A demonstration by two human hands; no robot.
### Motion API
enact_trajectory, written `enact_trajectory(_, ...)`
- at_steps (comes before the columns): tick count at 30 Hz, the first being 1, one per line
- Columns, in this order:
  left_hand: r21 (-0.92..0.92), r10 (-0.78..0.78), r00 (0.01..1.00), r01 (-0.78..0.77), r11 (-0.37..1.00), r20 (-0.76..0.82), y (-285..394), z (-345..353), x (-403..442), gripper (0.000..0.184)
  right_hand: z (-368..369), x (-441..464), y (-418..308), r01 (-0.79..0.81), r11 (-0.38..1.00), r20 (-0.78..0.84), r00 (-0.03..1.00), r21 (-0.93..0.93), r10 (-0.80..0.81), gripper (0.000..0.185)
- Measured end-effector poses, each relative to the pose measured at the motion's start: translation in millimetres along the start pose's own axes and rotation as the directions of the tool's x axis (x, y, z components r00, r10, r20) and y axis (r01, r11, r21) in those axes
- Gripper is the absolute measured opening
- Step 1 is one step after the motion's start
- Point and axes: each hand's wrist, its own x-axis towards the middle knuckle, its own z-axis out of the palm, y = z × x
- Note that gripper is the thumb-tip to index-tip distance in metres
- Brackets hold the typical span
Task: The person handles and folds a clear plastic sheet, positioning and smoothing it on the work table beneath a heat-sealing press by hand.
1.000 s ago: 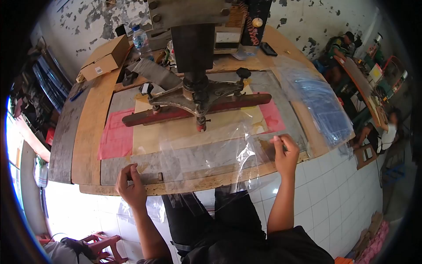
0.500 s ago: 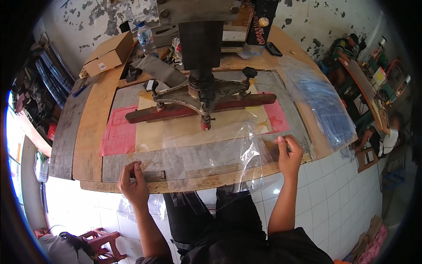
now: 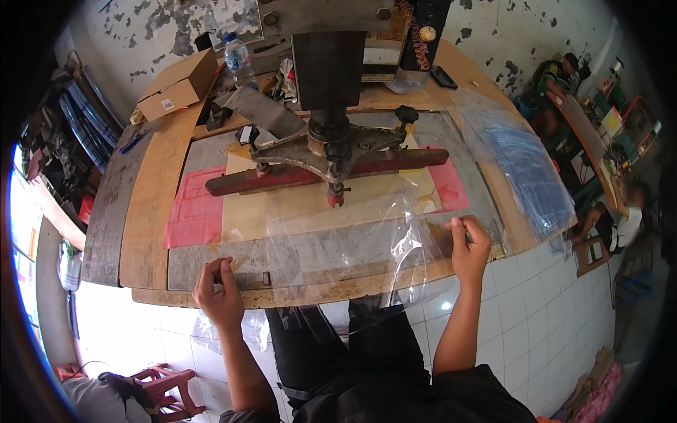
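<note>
My left hand (image 3: 220,292) is over the table's front edge at the left, its fingers curled and the thumb tip against them. Farther right, my right hand (image 3: 470,250) is raised with thumb and forefinger together. What either hand grips, if anything, is too small or transparent to make out. Between them a clear plastic sheet (image 3: 338,261) runs from the press bar (image 3: 352,169) over the front edge; its right side comes close to my right fingertips. The bar lies across a yellowish sheet (image 3: 247,218) with pink pieces (image 3: 194,211) at both ends.
A cardboard box (image 3: 180,84), a water bottle (image 3: 238,60) and a phone (image 3: 443,77) are at the back. Stacked clear plastic (image 3: 529,173) lies on the right. Two people (image 3: 555,81) are beyond the right side. A red stool (image 3: 169,388) stands at lower left.
The view has shifted slightly, so the table and press appear a little farther right. Both hands keep nearly the same curled pose.
</note>
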Motion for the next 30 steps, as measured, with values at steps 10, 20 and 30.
enact_trajectory(10,-0.033,0.002,1.000,-0.003,0.999,-0.010,0,0,0,0.012,1,0,0,-0.004,1.000,0.001,1.000,0.014,0.004,0.025)
enact_trajectory(20,-0.102,-0.030,0.999,0.028,0.994,-0.016,-3,-1,0,0.007,5,2,18,-0.026,0.998,0.062,0.998,0.056,0.022,0.022)
enact_trajectory(30,-0.170,-0.046,0.998,0.053,0.984,0.043,-5,-5,-1,0.007,29,34,16,-0.160,0.969,0.330,0.939,0.186,0.092,0.035)
